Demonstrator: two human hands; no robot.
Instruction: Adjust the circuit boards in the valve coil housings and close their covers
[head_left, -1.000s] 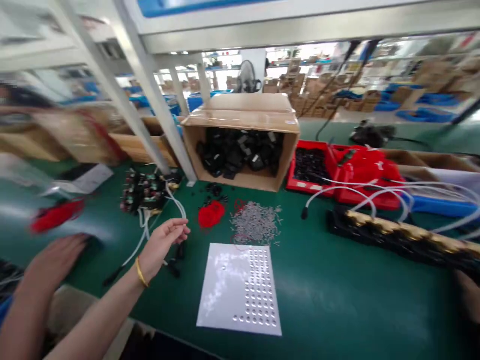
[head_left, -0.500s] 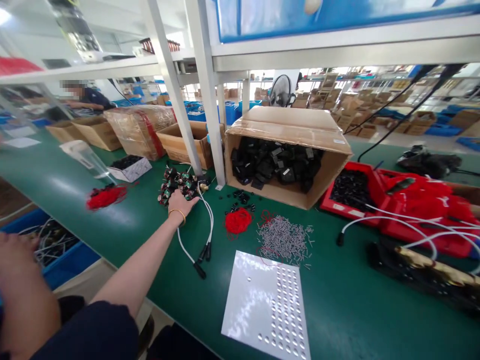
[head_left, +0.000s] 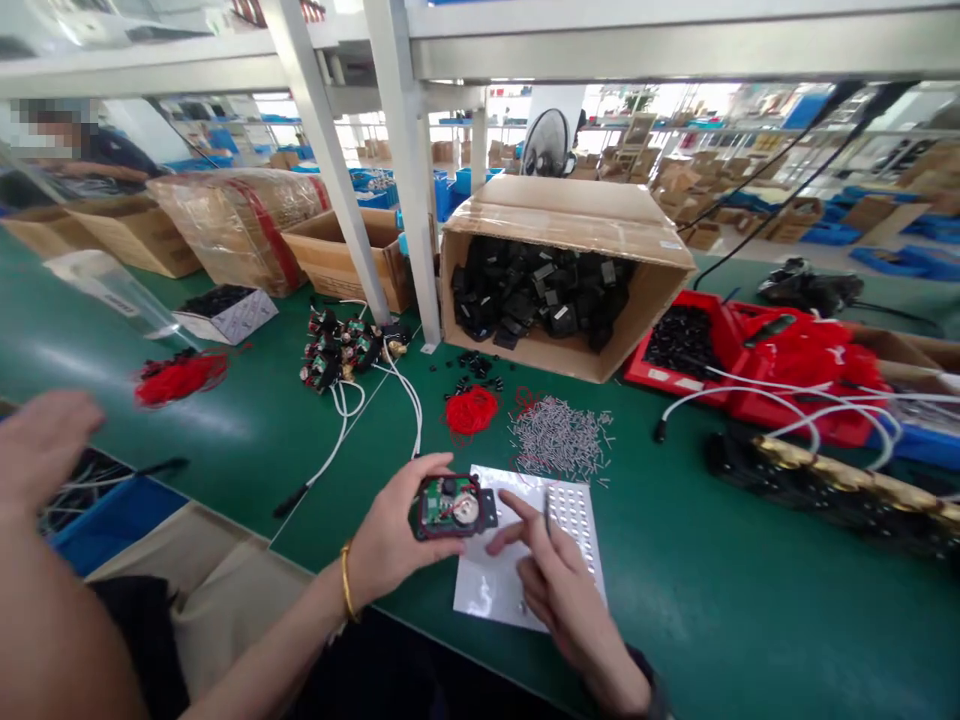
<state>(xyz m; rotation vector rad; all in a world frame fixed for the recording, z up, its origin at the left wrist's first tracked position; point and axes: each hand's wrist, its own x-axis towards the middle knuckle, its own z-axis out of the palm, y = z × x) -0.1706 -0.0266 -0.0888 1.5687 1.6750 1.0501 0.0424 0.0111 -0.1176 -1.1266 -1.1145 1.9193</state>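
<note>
Left hand (head_left: 391,528): moved from the circuit cluster (head_left: 341,350), we now grip a black housing (head_left: 448,512).
Right hand (head_left: 559,580): near it; grip, we cannot tell.

Electric fan (head_left: 547,145) just past twelve o'clock, slanting black cables (head_left: 780,165) at two, shiny black plastic bag (head_left: 806,290) between two and three, blue plastic bin (head_left: 116,528) at eight, film-wrapped cardboard carton (head_left: 232,225) at ten.

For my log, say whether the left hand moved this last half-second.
Yes: against the shelf post, the left hand moved nearer the wearer, away from the circuit modules.
</note>
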